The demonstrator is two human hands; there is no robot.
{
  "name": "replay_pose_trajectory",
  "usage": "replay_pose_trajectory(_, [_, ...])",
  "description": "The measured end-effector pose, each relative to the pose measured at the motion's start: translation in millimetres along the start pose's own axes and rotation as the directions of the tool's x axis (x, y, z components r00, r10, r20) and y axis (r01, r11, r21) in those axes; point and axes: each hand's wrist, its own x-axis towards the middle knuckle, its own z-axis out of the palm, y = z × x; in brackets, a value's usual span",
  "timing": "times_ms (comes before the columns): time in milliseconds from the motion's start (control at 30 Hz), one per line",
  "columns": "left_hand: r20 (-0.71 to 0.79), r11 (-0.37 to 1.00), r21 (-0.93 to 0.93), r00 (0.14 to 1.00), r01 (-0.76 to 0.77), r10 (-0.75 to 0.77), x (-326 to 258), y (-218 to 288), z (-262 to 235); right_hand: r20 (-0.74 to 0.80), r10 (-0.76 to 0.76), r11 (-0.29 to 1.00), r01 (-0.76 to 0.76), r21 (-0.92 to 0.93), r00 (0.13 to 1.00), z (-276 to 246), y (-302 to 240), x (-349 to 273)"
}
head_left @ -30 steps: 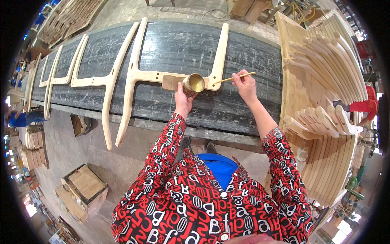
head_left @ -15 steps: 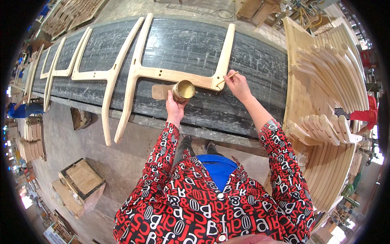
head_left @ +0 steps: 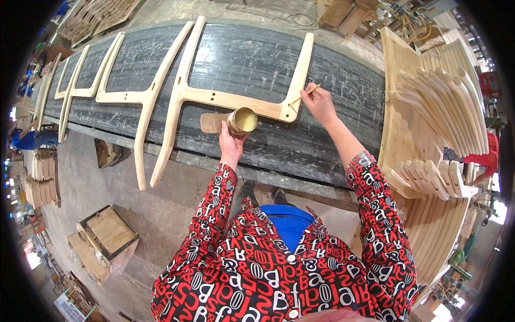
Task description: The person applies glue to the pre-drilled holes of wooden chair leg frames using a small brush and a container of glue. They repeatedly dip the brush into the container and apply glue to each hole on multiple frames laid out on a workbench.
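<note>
My left hand (head_left: 230,146) is wrapped round a small round can (head_left: 235,129) of pale yellow paste or liquid, just in front of a light wooden chair frame part (head_left: 241,103). A flat wooden piece (head_left: 211,122) juts out to the left of the can; how it is joined to the can is hidden. Between the fingers of my right hand (head_left: 321,104) is a thin wooden stick (head_left: 310,90). Its lower tip meets the frame's right corner, at the farther of two small dark holes there. Another pair of holes shows on the crossbar near its left end.
More chair frame parts (head_left: 123,96) lie in a row leftward along the dark, scratched table (head_left: 332,102). On the right, a wooden rack (head_left: 397,70) holds stacked curved pieces (head_left: 437,102). A wooden box (head_left: 110,233) stands on the floor at lower left. Other people are at the far left and right.
The stick's tip has shifted from near the closer corner hole to the farther one, my right hand moving slightly away and right. My left hand still holds the can in place.
</note>
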Motion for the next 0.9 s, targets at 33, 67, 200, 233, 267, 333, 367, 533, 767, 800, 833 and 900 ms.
replay_pose_trajectory(33, [0.009,1.0,-0.003,1.0,0.006,-0.006,0.6,-0.8,0.4,-0.01,-0.003,1.0,0.003,0.007,1.0,1.5,4.4,-0.1])
replay_pose_trajectory(67, [0.018,1.0,-0.006,1.0,0.012,-0.012,1.2,-1.7,0.8,0.002,-0.008,1.0,0.008,-0.013,1.0,4.7,8.2,-1.2])
replay_pose_trajectory(200, [0.023,1.0,0.03,1.0,-0.001,0.0,0.2,-0.5,-4.0,0.074,-0.039,0.997,0.044,-0.066,0.996,17.3,7.9,-2.0])
replay_pose_trajectory(233, [0.044,1.0,0.026,0.999,-0.006,0.005,-1.1,0.0,-5.3,0.107,-0.044,0.996,0.052,-0.071,0.993,17.8,4.5,-1.6])
replay_pose_trajectory(267, [0.065,1.0,0.022,0.998,-0.011,0.009,-2.2,0.3,-6.3,0.139,-0.049,0.995,0.06,-0.076,0.989,17.8,1.4,-0.6])
replay_pose_trajectory(333, [0.019,1.0,0.023,1.0,-0.016,0.016,-1.9,-0.6,-2.8,0.132,-0.031,0.998,0.037,-0.044,0.991,15.4,0.6,3.2])
replay_pose_trajectory(367, [0.0,1.0,0.024,1.0,-0.015,0.015,-2.0,-2.1,0.9,0.126,-0.021,0.999,0.027,-0.041,0.992,13.1,2.9,5.2])
replay_pose_trajectory(533, [0.027,0.999,0.035,0.999,-0.031,0.03,-4.2,-4.6,3.8,0.096,0.029,0.997,-0.036,0.062,0.995,5.9,9.3,-5.4])
replay_pose_trajectory(767, [0.036,0.998,0.046,0.999,-0.034,0.033,-3.6,-13.5,-6.2,-0.059,0.198,0.963,-0.182,0.201,0.979,3.2,27.2,-28.0])
replay_pose_trajectory(800, [0.033,0.998,0.054,0.999,-0.034,0.032,-3.8,-15.1,-7.9,-0.087,0.271,0.914,-0.228,0.336,0.959,7.5,32.7,-31.2])
replay_pose_trajectory(833, [0.032,0.998,0.064,0.999,-0.03,0.028,-4.4,-16.2,-7.3,-0.106,0.35,0.845,-0.265,0.465,0.931,11.0,39.0,-34.6])
replay_pose_trajectory(900, [0.015,0.997,0.077,1.0,-0.022,0.021,-5.0,-19.1,-5.1,-0.151,0.399,0.785,-0.252,0.566,0.905,14.9,52.4,-40.0])
